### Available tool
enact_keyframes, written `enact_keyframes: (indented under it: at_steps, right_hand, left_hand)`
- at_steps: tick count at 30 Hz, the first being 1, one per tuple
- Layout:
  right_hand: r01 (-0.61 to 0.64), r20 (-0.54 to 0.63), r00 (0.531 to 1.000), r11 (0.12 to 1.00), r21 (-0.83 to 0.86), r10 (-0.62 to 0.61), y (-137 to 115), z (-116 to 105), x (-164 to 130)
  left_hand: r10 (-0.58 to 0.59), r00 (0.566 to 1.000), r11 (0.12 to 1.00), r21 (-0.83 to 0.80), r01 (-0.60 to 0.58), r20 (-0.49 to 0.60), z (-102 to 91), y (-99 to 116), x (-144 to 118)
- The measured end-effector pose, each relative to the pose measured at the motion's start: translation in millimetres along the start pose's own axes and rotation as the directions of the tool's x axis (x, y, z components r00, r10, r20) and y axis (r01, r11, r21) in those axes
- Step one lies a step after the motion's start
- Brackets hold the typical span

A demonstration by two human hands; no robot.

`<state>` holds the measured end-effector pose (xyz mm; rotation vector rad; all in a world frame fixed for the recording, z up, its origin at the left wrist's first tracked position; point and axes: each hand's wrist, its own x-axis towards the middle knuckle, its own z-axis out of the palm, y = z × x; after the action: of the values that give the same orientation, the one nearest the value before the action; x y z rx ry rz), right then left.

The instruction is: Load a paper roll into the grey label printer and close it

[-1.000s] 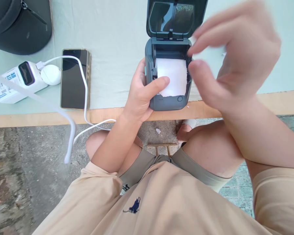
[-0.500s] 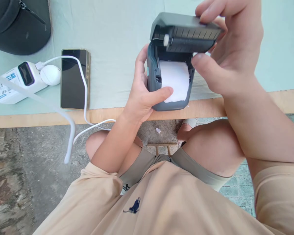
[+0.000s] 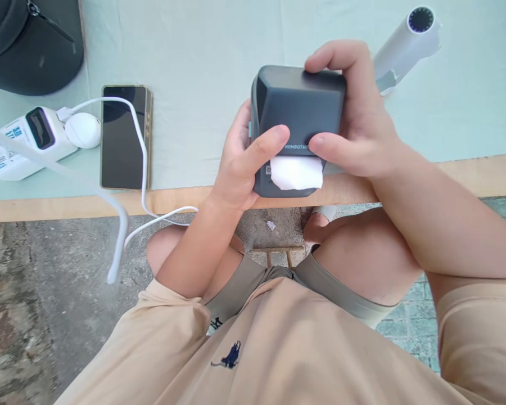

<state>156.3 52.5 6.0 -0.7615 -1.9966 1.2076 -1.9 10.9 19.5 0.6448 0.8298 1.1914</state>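
A dark grey label printer (image 3: 301, 112) is held above the table's front edge, between both my hands. Its lid is down, perhaps not fully, as a gap seems to show at its left side. White paper (image 3: 297, 173) with a torn edge sticks out below the lid. My left hand (image 3: 251, 152) grips the printer's left side, thumb on the lid's front corner. My right hand (image 3: 352, 112) is closed around the right of the lid, thumb near the printed name and fingers over the back edge.
A phone (image 3: 124, 140) lies left of the printer under a white cable (image 3: 141, 135). Further left are a white power bank with a small screen (image 3: 40, 128) and a black zipped case (image 3: 34, 50). A white cylindrical device (image 3: 405, 50) is behind my right hand. The table edge (image 3: 172, 197) is wooden.
The printer's lid has swung down over the paper roll, leaving only a strip of paper out. My right hand has come down with it, uncovering the white cylindrical device.
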Motion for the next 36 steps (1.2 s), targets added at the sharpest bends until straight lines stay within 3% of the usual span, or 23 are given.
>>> enact_keyframes:
  at_steps: [5,9,13,15,21,23,25,27,30,31,34,36]
  right_hand:
    - [-0.017,-0.027,1.0,0.998,-0.054,0.015,0,-1,-2]
    - [-0.046,-0.009,0.999,0.997,-0.063,0.045,0,-1,-3]
    - [-0.04,-0.155,0.988,0.971,-0.237,0.003,-1,-1,-2]
    - [-0.012,-0.207,0.977,0.948,-0.319,-0.057,-1,-2,-1]
    - [0.132,-0.096,0.978,0.911,-0.392,-0.183,2,-8,-1]
    - [0.113,-0.15,0.968,0.878,-0.466,-0.204,-3,-7,-2]
    - [0.058,-0.269,0.935,0.85,-0.524,-0.229,-11,-4,-3]
    - [0.003,-0.412,0.873,0.849,-0.528,-0.259,-20,1,-4]
    - [-0.025,-0.574,0.769,0.884,-0.466,-0.281,-35,8,-4]
    - [-0.048,-0.602,0.755,0.893,-0.447,-0.261,-40,9,-4]
    - [-0.145,-0.586,0.788,0.868,-0.474,-0.189,-51,9,-6]
    - [-0.194,-0.488,0.861,0.791,-0.581,-0.147,-52,5,-7]
  left_hand:
    - [0.006,0.995,1.0,-0.007,-0.005,0.104,-3.8,-1,1]
    - [-0.01,0.997,0.997,-0.073,0.016,0.074,-3.5,-1,5]
    - [-0.049,0.983,0.993,-0.097,0.067,0.177,-13.5,-5,12]
    - [-0.05,0.985,0.995,-0.074,0.063,0.164,-19.7,-8,15]
    - [-0.051,0.998,0.996,-0.068,0.053,0.027,-24.9,-11,15]
    - [-0.061,0.997,0.994,-0.092,0.065,0.055,-23.4,-10,15]
    - [-0.057,0.991,0.991,-0.112,0.071,0.119,-20.9,-8,14]
    - [-0.064,0.982,0.988,-0.127,0.087,0.175,-18.1,-6,13]
    - [-0.054,0.981,0.985,-0.149,0.083,0.187,-14.9,-5,10]
    - [-0.046,0.982,0.985,-0.155,0.074,0.182,-14.4,-5,9]
    - [-0.048,0.98,0.983,-0.166,0.081,0.193,-14.4,-6,8]
    - [-0.051,0.977,0.983,-0.162,0.085,0.206,-14.6,-7,8]
